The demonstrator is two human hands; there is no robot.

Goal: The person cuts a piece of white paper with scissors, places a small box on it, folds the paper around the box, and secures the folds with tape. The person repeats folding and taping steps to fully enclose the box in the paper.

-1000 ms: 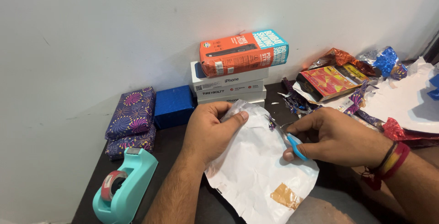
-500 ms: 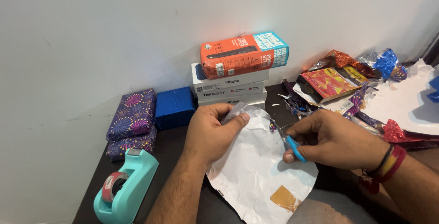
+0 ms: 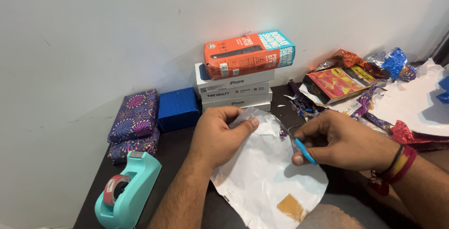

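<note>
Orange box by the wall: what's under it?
The orange box lies on a stack of three flat white boxes, which stands on the dark table against the wall. The left hand covers the lowest box's front edge; box contents can't be seen.

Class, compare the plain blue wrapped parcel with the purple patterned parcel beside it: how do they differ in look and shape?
The blue parcel is one solid, glittery colour; the purple parcel carries firework-like bursts. The blue parcel looks compact and blocky; the purple parcel is longer and flatter, resting on a second purple-wrapped parcel. Both are fully wrapped, side by side near the wall, untouched by either hand.
</note>
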